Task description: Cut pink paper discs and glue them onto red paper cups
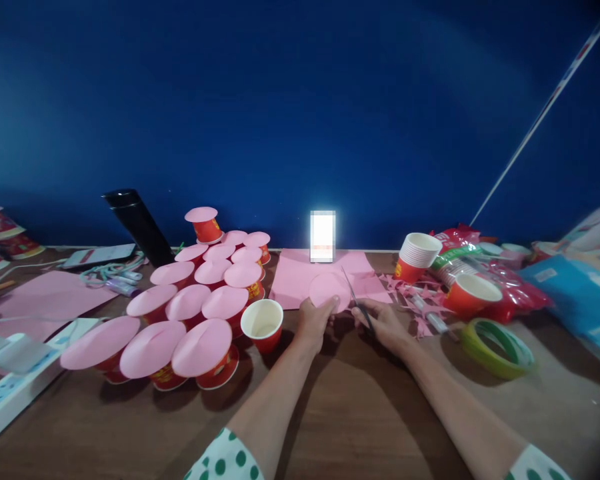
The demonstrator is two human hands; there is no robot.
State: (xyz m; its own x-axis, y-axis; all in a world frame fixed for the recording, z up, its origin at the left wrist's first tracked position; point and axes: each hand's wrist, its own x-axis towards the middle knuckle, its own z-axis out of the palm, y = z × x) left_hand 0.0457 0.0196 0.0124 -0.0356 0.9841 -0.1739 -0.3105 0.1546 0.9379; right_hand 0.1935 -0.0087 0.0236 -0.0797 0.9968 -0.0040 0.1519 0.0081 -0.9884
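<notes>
My left hand (314, 321) pinches a round pink paper disc (327, 289) by its lower edge, just above the wooden table (350, 407). My right hand (386, 324) grips a pair of scissors (356, 297) whose blades point up along the disc's right edge. An open red paper cup (263, 324) stands just left of my left hand. Behind the disc lie pink paper sheets (300, 275).
Several red cups capped with pink discs (200, 303) are grouped at left. A cup stack (417, 257), another cup (471, 294), pink scraps (420, 300), a green tape roll (497, 339), a lit phone (323, 235), a black bottle (139, 225) and a power strip (15, 380) surround the work area.
</notes>
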